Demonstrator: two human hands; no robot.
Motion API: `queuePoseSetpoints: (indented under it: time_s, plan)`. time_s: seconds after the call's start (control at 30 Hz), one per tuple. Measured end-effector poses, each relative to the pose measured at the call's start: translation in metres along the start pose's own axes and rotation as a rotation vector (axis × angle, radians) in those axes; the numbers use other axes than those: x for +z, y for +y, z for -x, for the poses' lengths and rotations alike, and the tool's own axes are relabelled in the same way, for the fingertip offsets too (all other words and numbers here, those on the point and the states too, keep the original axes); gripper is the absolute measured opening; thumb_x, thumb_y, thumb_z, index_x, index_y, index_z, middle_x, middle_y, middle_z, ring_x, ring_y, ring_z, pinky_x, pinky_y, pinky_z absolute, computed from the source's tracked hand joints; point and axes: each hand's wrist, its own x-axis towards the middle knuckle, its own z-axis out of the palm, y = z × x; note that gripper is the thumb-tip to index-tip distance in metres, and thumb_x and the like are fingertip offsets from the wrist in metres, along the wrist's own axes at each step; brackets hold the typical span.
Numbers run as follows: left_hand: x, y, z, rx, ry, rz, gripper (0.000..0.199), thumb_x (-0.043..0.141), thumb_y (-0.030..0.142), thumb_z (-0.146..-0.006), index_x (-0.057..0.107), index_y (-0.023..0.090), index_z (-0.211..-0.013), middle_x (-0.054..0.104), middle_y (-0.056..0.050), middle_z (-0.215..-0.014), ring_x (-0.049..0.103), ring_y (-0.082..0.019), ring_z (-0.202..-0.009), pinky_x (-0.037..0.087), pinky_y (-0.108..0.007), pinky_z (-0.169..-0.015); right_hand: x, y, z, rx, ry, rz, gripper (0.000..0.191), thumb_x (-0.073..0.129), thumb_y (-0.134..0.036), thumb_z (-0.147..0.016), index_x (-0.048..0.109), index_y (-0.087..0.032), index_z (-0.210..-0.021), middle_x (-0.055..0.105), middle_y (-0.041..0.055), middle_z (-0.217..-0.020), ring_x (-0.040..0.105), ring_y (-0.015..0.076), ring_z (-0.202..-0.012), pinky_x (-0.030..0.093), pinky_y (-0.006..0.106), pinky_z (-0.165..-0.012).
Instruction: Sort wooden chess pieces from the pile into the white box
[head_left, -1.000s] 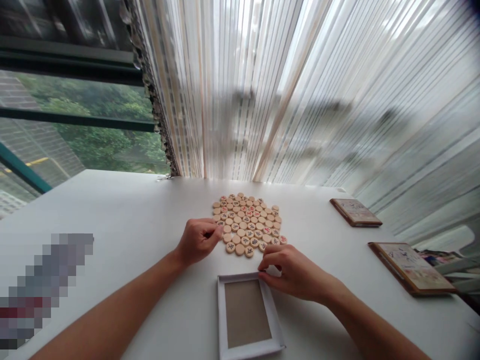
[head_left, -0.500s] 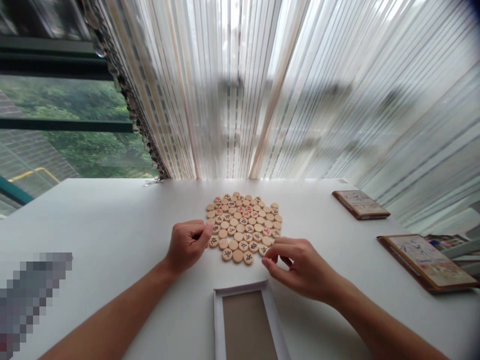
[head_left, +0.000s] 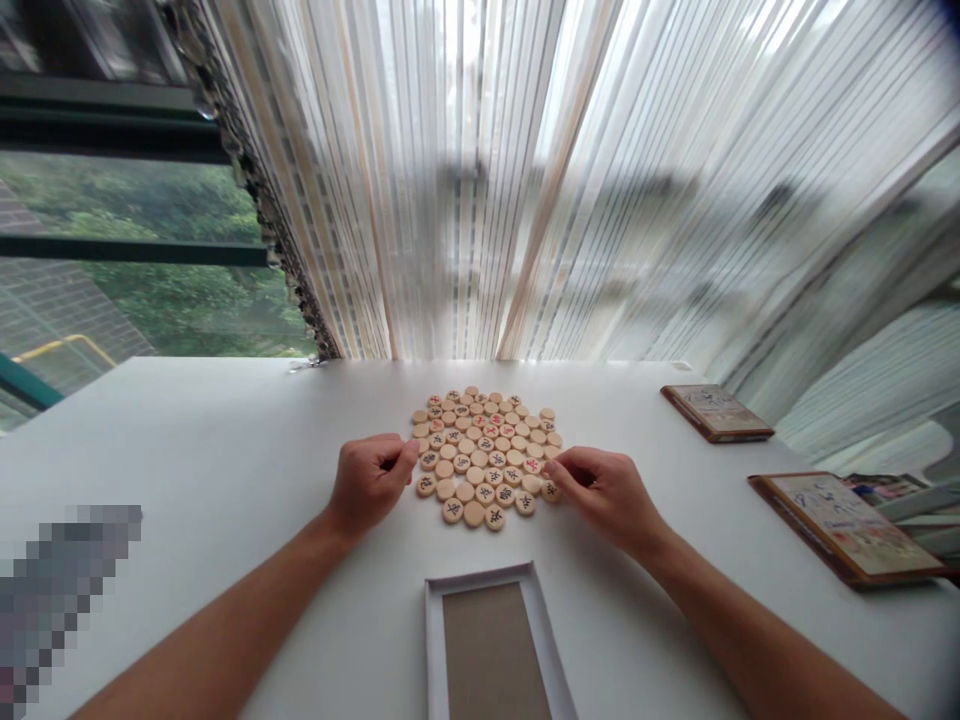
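Many round wooden pieces [head_left: 480,446] lie flat in a rough circle on the white table [head_left: 247,430]; some show black or red characters, others are blank. My left hand [head_left: 372,478] is curled at the left edge of the pieces, its thumb and forefinger pressed together; whatever is between them, if anything, is hidden. At the right edge, my right hand [head_left: 606,496] is closed, with its fingertips at the pieces beside one with a red character [head_left: 532,466]. What those fingers pinch cannot be made out.
An open box with white walls [head_left: 433,640] and a brown bottom stands at the near edge. Two flat brown-edged boxes [head_left: 716,410] [head_left: 847,520] lie on the right. A pixelated patch covers the left. Behind the table hangs a string curtain [head_left: 465,250].
My right hand has moved up and a little right along the edge of the pieces, and its fingers have closed. A piece with a black character now shows below its fingertips.
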Motion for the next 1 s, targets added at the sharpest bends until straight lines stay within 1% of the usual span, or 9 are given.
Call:
queuePoseSetpoints:
  time_s: [0.17,0.3,0.4,0.5,0.57,0.63,0.73,0.87,1.0]
  plan:
    - [0.002,-0.002,-0.001,0.024,-0.010,0.000,0.055,0.055,0.027,-0.099,0.052,0.017,-0.045,0.047,0.003,-0.045,0.043,-0.009,-0.043,0.032,-0.025,-0.050,0.004,0.000,-0.017,0.011,0.002,0.048,0.026,0.063,-0.036,-0.097,0.080,-0.020,-0.085,0.074,0.0047,-0.076,0.062,0.0179,-0.064,0.047,0.029,-0.062]
    - [0.003,-0.005,0.000,0.050,-0.017,0.009,0.056,0.054,0.028,-0.101,0.051,0.017,-0.045,0.047,0.002,-0.045,0.042,-0.009,-0.043,0.031,-0.025,-0.050,0.014,-0.001,-0.057,0.015,-0.051,0.130,0.018,0.068,-0.030,-0.093,0.083,-0.020,-0.093,0.077,0.0055,-0.087,0.066,0.0186,-0.073,0.050,0.031,-0.072]
    - [0.003,-0.005,0.001,0.059,-0.015,0.015,0.056,0.053,0.027,-0.101,0.049,0.017,-0.046,0.047,0.002,-0.045,0.042,-0.009,-0.043,0.031,-0.025,-0.050,0.026,-0.001,-0.089,0.041,-0.091,0.210,0.016,0.070,-0.028,-0.092,0.084,-0.019,-0.092,0.077,0.0070,-0.091,0.068,0.0202,-0.082,0.051,0.032,-0.079]
    - [0.003,-0.006,0.001,0.063,-0.023,0.028,0.055,0.052,0.026,-0.101,0.049,0.018,-0.046,0.047,0.002,-0.046,0.043,-0.010,-0.043,0.031,-0.025,-0.051,0.035,-0.001,-0.110,0.070,-0.172,0.279,0.013,0.075,-0.028,-0.091,0.083,-0.019,-0.092,0.077,0.0072,-0.093,0.069,0.0207,-0.086,0.053,0.032,-0.082]
    - [0.003,-0.006,0.002,0.060,-0.028,0.037,0.055,0.052,0.026,-0.101,0.049,0.018,-0.047,0.047,0.002,-0.046,0.044,-0.010,-0.044,0.032,-0.026,-0.051,0.039,-0.001,-0.117,0.098,-0.243,0.322,0.015,0.075,-0.031,-0.095,0.081,-0.018,-0.099,0.077,0.0075,-0.100,0.070,0.0209,-0.091,0.057,0.034,-0.085]
    - [0.004,-0.006,0.002,0.057,-0.030,0.044,0.054,0.052,0.026,-0.101,0.049,0.018,-0.047,0.047,0.002,-0.047,0.044,-0.010,-0.045,0.031,-0.026,-0.051,0.039,-0.001,-0.120,0.127,-0.318,0.361,0.021,0.070,-0.035,-0.102,0.075,-0.018,-0.113,0.075,0.0084,-0.115,0.071,0.0218,-0.099,0.060,0.039,-0.090]
    - [0.005,-0.006,0.002,0.057,-0.028,0.054,0.054,0.052,0.026,-0.100,0.043,0.018,-0.047,0.043,0.003,-0.047,0.041,-0.009,-0.045,0.028,-0.027,-0.050,0.037,-0.002,-0.122,0.157,-0.410,0.397,0.028,0.066,-0.037,-0.105,0.069,-0.019,-0.127,0.069,0.0097,-0.131,0.071,0.0237,-0.108,0.062,0.044,-0.093]
    - [0.005,-0.005,0.001,0.064,-0.023,0.062,0.054,0.051,0.026,-0.099,0.036,0.018,-0.048,0.038,0.004,-0.048,0.037,-0.009,-0.045,0.026,-0.028,-0.051,0.034,-0.003,-0.124,0.165,-0.477,0.400,0.027,0.066,-0.037,-0.105,0.070,-0.020,-0.126,0.069,0.0094,-0.132,0.071,0.0245,-0.109,0.062,0.043,-0.093]
    - [0.005,-0.005,0.001,0.062,-0.027,0.070,0.053,0.051,0.026,-0.099,0.036,0.018,-0.049,0.038,0.004,-0.049,0.036,-0.009,-0.046,0.025,-0.028,-0.052,0.037,-0.002,-0.124,0.157,-0.479,0.379,0.027,0.066,-0.038,-0.105,0.070,-0.020,-0.126,0.069,0.0093,-0.132,0.071,0.0246,-0.109,0.062,0.043,-0.094]
